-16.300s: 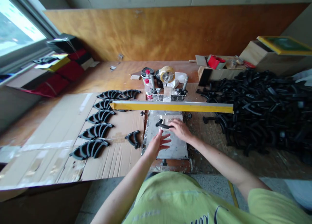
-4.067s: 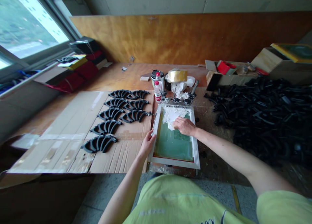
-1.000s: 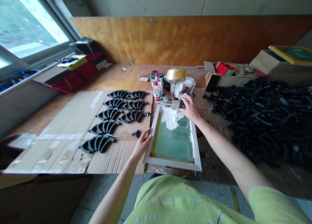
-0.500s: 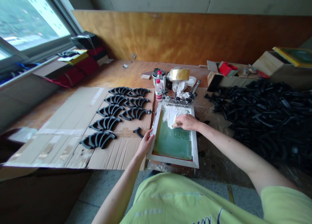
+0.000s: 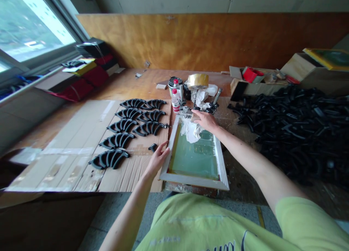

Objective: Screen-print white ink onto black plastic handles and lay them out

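Note:
A pale-edged frame (image 5: 224,171) around a green screen (image 5: 193,158) extends toward my body. White paste (image 5: 192,132) covers part of the screen's far end. My left hand (image 5: 159,155) grips the frame's left edge, close to a small black curved part (image 5: 153,147) that it partly covers. Over the far end of the screen, my right hand (image 5: 205,120) holds a tan scraper (image 5: 194,117), mostly hidden by the fingers. Metal clamps (image 5: 185,110) sit just beyond the frame.
Rows of black curved parts (image 5: 117,140) lie on cardboard (image 5: 73,134) at left. A heap of black parts (image 5: 297,131) covers the right side. Bottles (image 5: 175,102), a tape roll (image 5: 198,80) and a cardboard box (image 5: 253,88) stand farther back.
My right hand has moved away from my body, toward the clamps, with the scraper. The frame's near end looks larger and raised. My left hand has shifted slightly left, covering more of the black part.

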The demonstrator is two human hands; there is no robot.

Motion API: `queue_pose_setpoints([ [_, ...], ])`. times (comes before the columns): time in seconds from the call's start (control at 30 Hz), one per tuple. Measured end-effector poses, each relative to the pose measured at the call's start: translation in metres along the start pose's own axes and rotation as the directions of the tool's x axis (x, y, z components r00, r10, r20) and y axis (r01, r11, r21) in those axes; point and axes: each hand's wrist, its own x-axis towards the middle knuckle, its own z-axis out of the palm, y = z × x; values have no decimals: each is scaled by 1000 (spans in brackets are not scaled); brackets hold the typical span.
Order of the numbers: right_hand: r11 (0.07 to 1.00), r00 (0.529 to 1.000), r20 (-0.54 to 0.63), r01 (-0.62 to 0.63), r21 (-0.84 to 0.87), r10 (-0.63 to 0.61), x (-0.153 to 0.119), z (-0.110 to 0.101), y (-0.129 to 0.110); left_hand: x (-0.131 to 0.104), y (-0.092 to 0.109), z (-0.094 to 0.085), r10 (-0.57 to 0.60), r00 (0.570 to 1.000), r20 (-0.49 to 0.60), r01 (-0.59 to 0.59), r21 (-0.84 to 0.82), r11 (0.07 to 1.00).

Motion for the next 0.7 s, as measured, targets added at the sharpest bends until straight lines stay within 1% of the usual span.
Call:
queue_pose_setpoints([
  [0.07,993,988,-104,-117,-33,113,17,-13,17,-6,25,0,33,999,14,-33,-8,999],
  [0.1,985,971,-176,-170,-31,162,20,-20,30,-7,37,1,58,998,13,-58,-23,998],
  [0.17,961,908,-325,-275,11,264,11,-30,60,-3,59,4,147,989,-5,-147,-94,985],
  [0.2,944,873,-368,-328,39,319,1,-32,74,2,70,7,216,976,-17,-216,-146,966],
  [0.23,924,847,-380,-376,67,372,-11,-30,86,8,80,11,283,959,-26,-282,-198,939],
  [0.27,905,834,-360,-415,90,418,-25,-25,94,14,90,15,338,941,-27,-334,-244,910],
  [0.3,894,841,-307,-434,111,446,-39,-17,99,21,99,19,373,928,-19,-362,-280,889],
  [0.33,895,866,-228,-426,131,446,-52,-6,99,28,106,23,388,922,-10,-372,-308,876],
  [0.37,910,903,-139,-388,148,407,-64,6,95,33,111,27,386,923,-13,-368,-329,870],
  [0.4,934,941,-57,-321,158,333,-74,19,88,38,113,31,374,927,-34,-361,-350,864],
  [0.43,958,970,8,-241,155,242,-82,31,78,40,112,35,362,929,-75,-363,-371,855],
  [0.47,978,986,56,-161,133,155,-87,40,66,40,105,40,342,933,-110,-357,-386,850],
  [0.5,991,992,86,-100,94,92,-91,47,53,38,95,46,298,948,-114,-319,-393,863],
  [0.53,997,994,96,-64,46,60,-94,52,40,35,81,52,227,972,-68,-235,-387,891],
  [0.57,999,995,84,-53,3,52,-96,54,25,30,64,58,127,992,22,-110,-363,925],
  [0.6,998,997,58,-51,-24,52,-99,54,9,24,46,65,7,992,129,35,-321,947],
  [0.63,999,999,28,-34,-35,35,-103,54,-8,18,28,71,-106,968,227,168,-275,947],
  [0.67,999,1000,9,14,-32,-14,-107,54,-24,12,10,75,-187,941,280,261,-253,932],
  [0.7,996,996,6,92,-16,-92,-113,53,-38,7,-5,76,-240,926,292,317,-253,914],
])
